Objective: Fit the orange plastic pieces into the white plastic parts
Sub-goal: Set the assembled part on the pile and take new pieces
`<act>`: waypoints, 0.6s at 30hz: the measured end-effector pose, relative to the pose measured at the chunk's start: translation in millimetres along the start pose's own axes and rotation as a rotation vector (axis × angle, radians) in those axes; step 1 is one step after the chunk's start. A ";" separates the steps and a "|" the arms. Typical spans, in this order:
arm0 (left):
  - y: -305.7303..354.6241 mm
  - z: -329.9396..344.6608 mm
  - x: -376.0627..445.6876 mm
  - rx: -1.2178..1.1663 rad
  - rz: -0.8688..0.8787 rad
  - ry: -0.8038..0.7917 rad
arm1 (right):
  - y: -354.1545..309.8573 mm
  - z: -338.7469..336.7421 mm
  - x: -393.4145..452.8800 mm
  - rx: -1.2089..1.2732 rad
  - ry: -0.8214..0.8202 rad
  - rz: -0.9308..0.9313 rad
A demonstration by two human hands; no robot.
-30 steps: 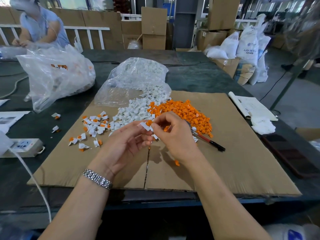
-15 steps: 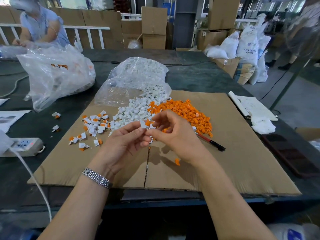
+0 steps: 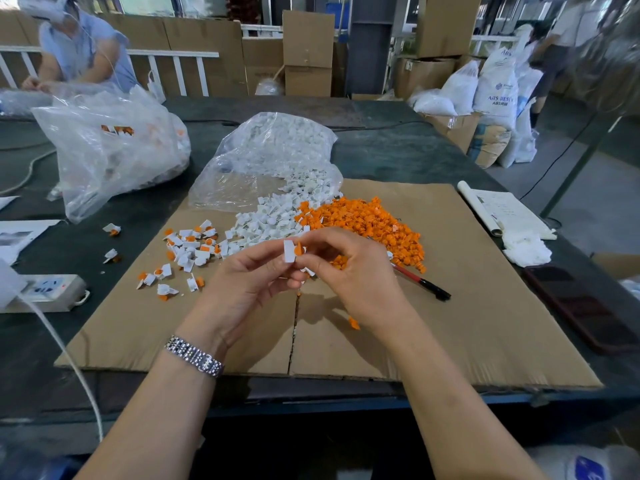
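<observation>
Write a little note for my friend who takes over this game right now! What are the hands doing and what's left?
Left hand: pinches a white part.
Right hand: pinches an orange piece against that white part; whether it is seated cannot be told.
Supplies: loose white parts spill from the clear bag onto the cardboard; the orange pile lies beside them, to their right.
Done: a small cluster of fitted pieces to the left.
Left: finish this one, add it to the cluster, then work through both big piles. One stray orange piece lies under the right wrist.
</observation>
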State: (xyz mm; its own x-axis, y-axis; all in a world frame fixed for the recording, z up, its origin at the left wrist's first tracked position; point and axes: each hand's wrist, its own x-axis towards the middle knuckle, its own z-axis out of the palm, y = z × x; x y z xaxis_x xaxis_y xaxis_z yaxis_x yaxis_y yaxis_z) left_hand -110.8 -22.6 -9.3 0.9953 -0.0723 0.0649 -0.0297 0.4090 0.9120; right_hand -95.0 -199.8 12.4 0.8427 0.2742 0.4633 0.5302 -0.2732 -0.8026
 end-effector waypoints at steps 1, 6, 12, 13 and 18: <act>0.7 -0.3 -0.5 -0.004 0.003 0.001 | 0.5 0.7 -0.1 -0.023 0.008 -0.021; 6.0 -0.8 -0.7 0.005 -0.033 0.016 | 4.1 1.5 0.5 -0.097 0.044 -0.075; 20.0 10.0 -3.1 0.086 -0.071 0.068 | 9.7 -0.4 1.9 -0.169 0.047 -0.115; 20.5 12.4 -3.6 0.104 -0.070 0.086 | 9.9 0.1 2.2 -0.184 0.045 -0.126; 21.8 13.5 -1.4 0.177 -0.106 0.164 | 13.3 2.1 0.8 -0.224 0.025 -0.137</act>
State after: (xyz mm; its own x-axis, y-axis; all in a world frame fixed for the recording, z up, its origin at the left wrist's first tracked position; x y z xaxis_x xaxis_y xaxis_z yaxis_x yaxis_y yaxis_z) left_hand -114.1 -25.9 15.9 0.9949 0.0478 -0.0885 0.0745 0.2409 0.9677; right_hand -87.5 -201.3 1.3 0.7625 0.3005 0.5730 0.6443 -0.4331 -0.6303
